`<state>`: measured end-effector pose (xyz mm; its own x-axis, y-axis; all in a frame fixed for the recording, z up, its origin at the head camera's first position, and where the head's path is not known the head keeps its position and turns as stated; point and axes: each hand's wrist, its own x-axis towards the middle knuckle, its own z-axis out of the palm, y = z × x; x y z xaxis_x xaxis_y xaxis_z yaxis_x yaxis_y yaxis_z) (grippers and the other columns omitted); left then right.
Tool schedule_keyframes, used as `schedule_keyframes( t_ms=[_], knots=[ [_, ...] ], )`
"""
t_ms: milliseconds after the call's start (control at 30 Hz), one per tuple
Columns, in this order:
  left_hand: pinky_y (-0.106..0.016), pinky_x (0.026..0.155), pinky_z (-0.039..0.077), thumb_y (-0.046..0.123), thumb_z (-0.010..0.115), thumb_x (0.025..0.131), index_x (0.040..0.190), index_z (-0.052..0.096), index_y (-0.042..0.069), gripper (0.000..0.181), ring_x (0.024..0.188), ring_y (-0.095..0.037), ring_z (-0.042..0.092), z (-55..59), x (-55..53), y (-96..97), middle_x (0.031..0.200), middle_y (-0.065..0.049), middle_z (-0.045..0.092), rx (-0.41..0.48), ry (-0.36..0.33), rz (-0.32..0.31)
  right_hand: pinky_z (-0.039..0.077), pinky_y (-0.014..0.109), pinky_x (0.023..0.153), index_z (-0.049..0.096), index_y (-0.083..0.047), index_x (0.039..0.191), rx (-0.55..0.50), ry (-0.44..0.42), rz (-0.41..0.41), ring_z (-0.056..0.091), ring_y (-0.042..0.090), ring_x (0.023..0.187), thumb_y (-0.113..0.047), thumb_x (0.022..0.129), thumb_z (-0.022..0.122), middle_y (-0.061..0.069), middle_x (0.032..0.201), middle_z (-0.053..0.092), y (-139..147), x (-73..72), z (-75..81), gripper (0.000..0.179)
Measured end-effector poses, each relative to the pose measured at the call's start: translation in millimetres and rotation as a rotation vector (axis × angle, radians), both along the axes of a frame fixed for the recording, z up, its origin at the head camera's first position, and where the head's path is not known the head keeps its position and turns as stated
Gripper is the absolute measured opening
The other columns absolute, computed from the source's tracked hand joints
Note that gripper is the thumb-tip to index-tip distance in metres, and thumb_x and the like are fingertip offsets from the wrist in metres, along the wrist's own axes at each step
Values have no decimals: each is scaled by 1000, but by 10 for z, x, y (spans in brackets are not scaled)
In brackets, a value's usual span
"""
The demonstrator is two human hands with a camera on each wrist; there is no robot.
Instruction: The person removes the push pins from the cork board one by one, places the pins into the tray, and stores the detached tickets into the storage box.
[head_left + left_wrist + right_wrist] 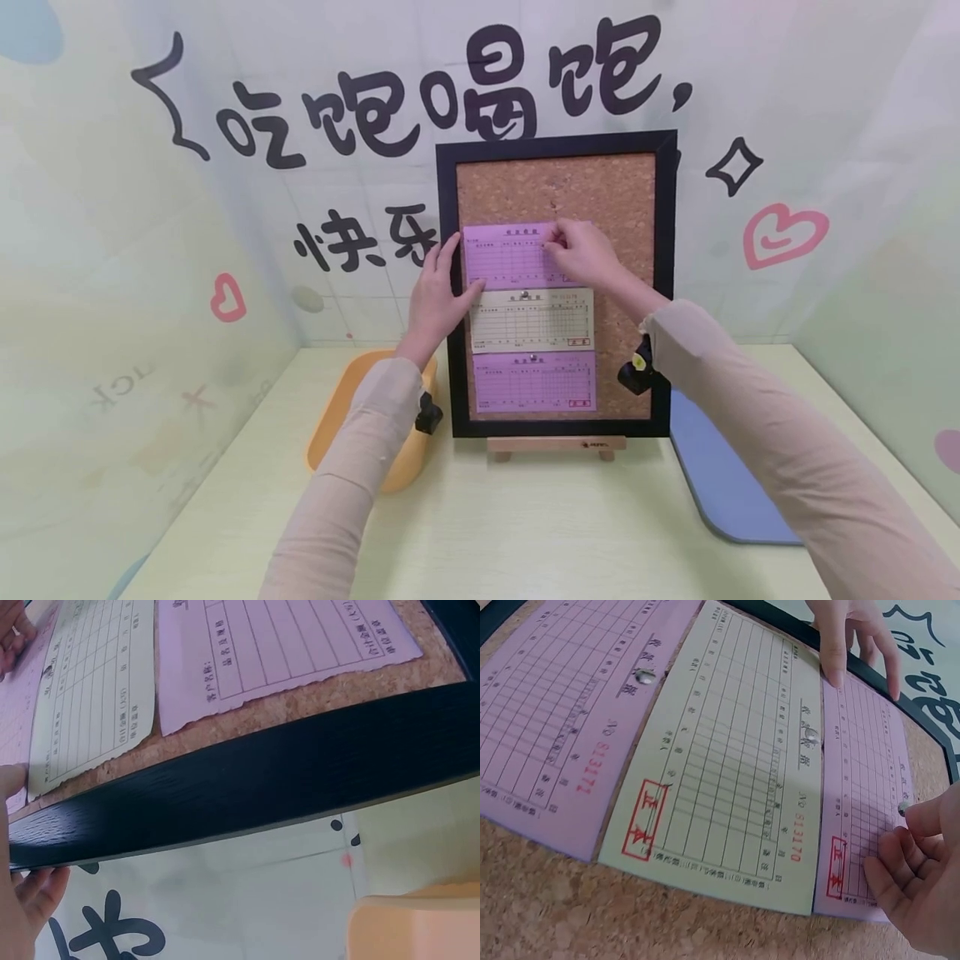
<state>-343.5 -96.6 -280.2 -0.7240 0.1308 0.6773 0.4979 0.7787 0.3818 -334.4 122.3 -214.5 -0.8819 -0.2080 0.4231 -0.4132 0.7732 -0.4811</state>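
Observation:
A black-framed corkboard point(555, 187) leans on a small wooden easel point(557, 444). Three receipt slips hang on it in a column: a purple top slip point(502, 258), a cream middle slip point(532, 321) and a purple bottom slip point(534, 383). My left hand point(437, 300) grips the board's left edge, its thumb over the top slip's lower left corner and its fingers around the frame. My right hand point(588, 254) pinches a metal pushpin point(904, 808) at the top slip's heading. Similar pins show on the middle slip point(810, 736) and bottom slip point(643, 676).
An orange bin point(330, 417) stands left of the board, partly behind my left forearm. To the right, a blue mat point(731, 475) lies on the pale table point(555, 533), partly under my right sleeve. A wall with black lettering point(367, 108) rises behind the board.

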Motion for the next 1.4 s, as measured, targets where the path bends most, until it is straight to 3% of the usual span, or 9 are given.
schedule_keyframes(
  t_ms=[333,733,933,1167,1400],
  knots=[
    [-45,85,46,30,70,78,139,33,11,75,112,-33,48,89,-48,-75,130,-19,42,-78,82,32,37,29,60,57,-2,87,-23,-9,57,48,21,70,-10,88,51,10,79,55,142,54,-95,10],
    [-41,74,49,25,70,77,123,53,1,54,105,-29,49,458,-62,-101,116,-16,50,-135,227,77,39,29,61,59,-1,85,-58,15,87,50,21,71,-7,87,55,11,81,58,188,56,-136,8],
    [-39,85,45,22,69,78,119,56,1,48,107,-29,47,591,-54,-62,116,-14,52,-194,210,58,40,29,60,60,-2,84,-64,20,84,51,21,71,-7,86,56,11,80,58,192,43,-152,7],
    [-37,81,45,16,66,79,103,65,2,28,97,-28,49,634,-75,-12,102,-12,60,-257,220,13,40,29,61,60,-2,84,-63,35,96,51,21,71,-7,86,56,11,79,58,188,27,-169,7],
    [-37,78,44,14,64,80,106,62,2,29,93,-27,47,659,-92,48,99,-12,55,-266,126,-18,40,29,61,60,-2,85,-66,36,93,51,20,71,-6,86,55,11,80,59,199,28,-178,7]
  ],
)
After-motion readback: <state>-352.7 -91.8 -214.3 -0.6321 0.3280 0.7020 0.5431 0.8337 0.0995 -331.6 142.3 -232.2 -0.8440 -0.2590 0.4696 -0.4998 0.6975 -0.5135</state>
